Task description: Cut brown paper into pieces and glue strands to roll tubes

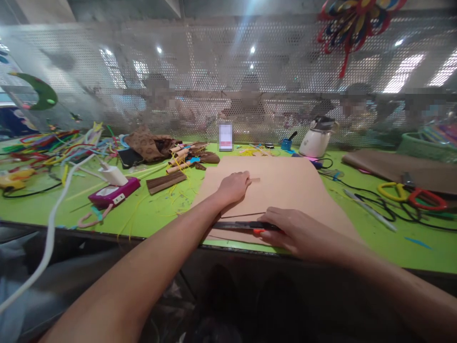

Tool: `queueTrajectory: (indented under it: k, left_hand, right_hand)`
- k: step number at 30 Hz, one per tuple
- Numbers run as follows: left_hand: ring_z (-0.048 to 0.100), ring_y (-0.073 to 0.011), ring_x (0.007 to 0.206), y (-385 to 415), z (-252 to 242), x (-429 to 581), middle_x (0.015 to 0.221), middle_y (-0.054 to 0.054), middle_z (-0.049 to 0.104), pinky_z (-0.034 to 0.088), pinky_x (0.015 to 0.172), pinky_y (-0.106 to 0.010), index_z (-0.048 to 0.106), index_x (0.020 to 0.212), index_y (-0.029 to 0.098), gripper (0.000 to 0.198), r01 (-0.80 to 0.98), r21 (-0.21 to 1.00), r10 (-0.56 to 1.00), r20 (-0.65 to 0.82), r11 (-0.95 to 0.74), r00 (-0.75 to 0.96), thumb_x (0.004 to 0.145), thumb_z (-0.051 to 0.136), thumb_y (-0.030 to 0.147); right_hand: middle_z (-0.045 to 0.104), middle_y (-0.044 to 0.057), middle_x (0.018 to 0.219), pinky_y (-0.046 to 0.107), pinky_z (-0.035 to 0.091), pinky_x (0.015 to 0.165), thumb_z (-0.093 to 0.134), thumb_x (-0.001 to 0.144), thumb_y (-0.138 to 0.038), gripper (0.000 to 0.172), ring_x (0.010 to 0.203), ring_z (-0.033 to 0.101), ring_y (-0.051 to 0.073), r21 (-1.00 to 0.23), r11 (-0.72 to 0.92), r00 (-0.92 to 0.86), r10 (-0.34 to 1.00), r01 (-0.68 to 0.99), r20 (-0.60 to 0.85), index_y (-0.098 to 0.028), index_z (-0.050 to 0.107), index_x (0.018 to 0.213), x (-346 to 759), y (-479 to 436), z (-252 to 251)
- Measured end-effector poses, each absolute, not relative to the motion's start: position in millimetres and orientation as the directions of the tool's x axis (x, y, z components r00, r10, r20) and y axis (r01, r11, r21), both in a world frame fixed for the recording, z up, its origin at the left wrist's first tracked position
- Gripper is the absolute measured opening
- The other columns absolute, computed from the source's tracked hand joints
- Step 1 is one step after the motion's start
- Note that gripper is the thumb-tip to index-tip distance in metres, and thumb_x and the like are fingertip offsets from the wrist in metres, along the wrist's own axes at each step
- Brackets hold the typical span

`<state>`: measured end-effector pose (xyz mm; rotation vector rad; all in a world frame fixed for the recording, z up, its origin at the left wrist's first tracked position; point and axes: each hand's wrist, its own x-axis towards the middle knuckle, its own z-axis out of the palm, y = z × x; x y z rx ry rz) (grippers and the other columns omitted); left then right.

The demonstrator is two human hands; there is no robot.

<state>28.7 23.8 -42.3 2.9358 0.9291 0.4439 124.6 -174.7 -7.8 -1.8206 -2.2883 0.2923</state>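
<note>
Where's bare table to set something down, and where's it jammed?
Barest: green table front-right, between the tan sheet, the pen and the front rim. Also green between the pink case and the sheet, thin yellow strands across it. Crowded: coloured strips back left, scissors and cables far right. Left hand and right hand with cutter sit on the sheet.

No text, number or brand can be read here. The small upright card [225, 136] at the back is blurred all over. The white label [118, 198] on the pink box [107, 194] is too small to read.
</note>
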Motion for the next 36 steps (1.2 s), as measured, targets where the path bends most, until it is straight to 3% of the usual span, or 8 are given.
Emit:
queueTrajectory:
  k: [6, 9, 15, 18, 21, 26, 32, 36]
  left_hand:
    - [0.062, -0.0223, 0.091, 26, -42, 31, 0.098, -0.008, 0.067, 0.045, 0.075, -0.031, 0.054, 0.095, 0.02, 0.023, 0.564, 0.16, 0.586, 0.256, -0.81, 0.769, 0.095, 0.036, 0.034]
    - [0.062, -0.0232, 0.089, 29, -41, 29, 0.097, -0.008, 0.067, 0.045, 0.073, -0.031, 0.055, 0.093, 0.02, 0.023, 0.555, 0.194, 0.587, 0.259, -0.809, 0.767, 0.094, 0.037, 0.034]
    - [0.062, -0.0221, 0.087, 37, -33, 25, 0.095, -0.007, 0.068, 0.046, 0.073, -0.03, 0.058, 0.092, 0.02, 0.025, 0.518, 0.286, 0.588, 0.283, -0.806, 0.758, 0.092, 0.039, 0.036]
    - [0.061, -0.0199, 0.086, 38, -27, 24, 0.093, -0.006, 0.068, 0.045, 0.077, -0.029, 0.06, 0.089, 0.018, 0.028, 0.394, 0.388, 0.529, 0.347, -0.833, 0.774, 0.091, 0.039, 0.036]
    - [0.059, -0.0191, 0.083, 38, -25, 23, 0.088, -0.005, 0.066, 0.046, 0.079, -0.029, 0.06, 0.084, 0.015, 0.029, 0.245, 0.538, 0.501, 0.402, -0.806, 0.766, 0.087, 0.04, 0.036]
    - [0.059, -0.0188, 0.083, 35, -19, 21, 0.084, -0.004, 0.065, 0.047, 0.078, -0.028, 0.058, 0.078, 0.015, 0.021, 0.203, 0.693, 0.557, 0.334, -0.692, 0.76, 0.078, 0.041, 0.029]
    - [0.056, -0.0195, 0.084, 30, 2, 8, 0.081, -0.004, 0.062, 0.047, 0.078, -0.03, 0.054, 0.074, 0.017, 0.018, 0.102, 0.757, 0.613, 0.434, -0.646, 0.66, 0.072, 0.038, 0.025]
    - [0.049, -0.0148, 0.061, 31, 7, 3, 0.063, -0.001, 0.05, 0.045, 0.063, -0.029, 0.049, 0.073, 0.019, 0.013, -0.175, 0.921, 0.686, 0.378, -0.348, 0.621, 0.073, 0.037, 0.023]
  right_hand:
    - [0.065, 0.008, 0.096, 0.03, 0.043, 0.073, 0.042, 0.095, -0.041, 0.03, 0.085, 0.059, 0.02, -0.359, 0.241, -0.242, 0.969, 0.902, 0.042, -0.02, 0.062, 0.102, 124, -188, -5]
    - [0.065, 0.007, 0.098, 0.029, 0.044, 0.074, 0.043, 0.094, -0.038, 0.028, 0.086, 0.059, 0.019, -0.386, 0.256, -0.218, 0.966, 0.886, 0.14, -0.021, 0.062, 0.107, 147, -194, -5]
    - [0.067, 0.01, 0.102, 0.032, 0.046, 0.074, 0.047, 0.09, -0.036, 0.03, 0.086, 0.061, 0.022, -0.348, -0.035, 0.194, 0.88, 0.937, 0.434, -0.017, 0.062, 0.108, 216, -174, -15]
    - [0.067, 0.012, 0.105, 0.035, 0.047, 0.078, 0.048, 0.088, -0.035, 0.032, 0.09, 0.062, 0.024, -0.33, -0.116, 0.244, 0.893, 0.937, 0.378, -0.016, 0.062, 0.11, 227, -153, -24]
    - [0.065, 0.014, 0.109, 0.037, 0.049, 0.081, 0.051, 0.088, -0.038, 0.039, 0.097, 0.061, 0.025, -0.298, -0.057, 0.16, 0.929, 0.953, 0.334, -0.014, 0.06, 0.117, 226, -135, -29]
    - [0.063, 0.014, 0.113, 0.035, 0.051, 0.082, 0.05, 0.088, -0.034, 0.037, 0.102, 0.06, 0.023, -0.367, 0.021, 0.123, 0.923, 0.93, 0.364, -0.013, 0.061, 0.116, 221, -118, -17]
    - [0.067, 0.009, 0.108, 0.031, 0.052, 0.079, 0.055, 0.085, -0.038, 0.046, 0.093, 0.065, 0.019, -0.468, 0.148, -0.132, 0.989, 0.871, 0.068, -0.018, 0.056, 0.126, 215, -126, 11]
    - [0.071, 0.007, 0.1, 0.032, 0.051, 0.078, 0.055, 0.085, -0.038, 0.034, 0.088, 0.066, 0.02, -0.423, 0.178, -0.228, 0.971, 0.888, -0.071, -0.02, 0.066, 0.112, 220, -135, 22]
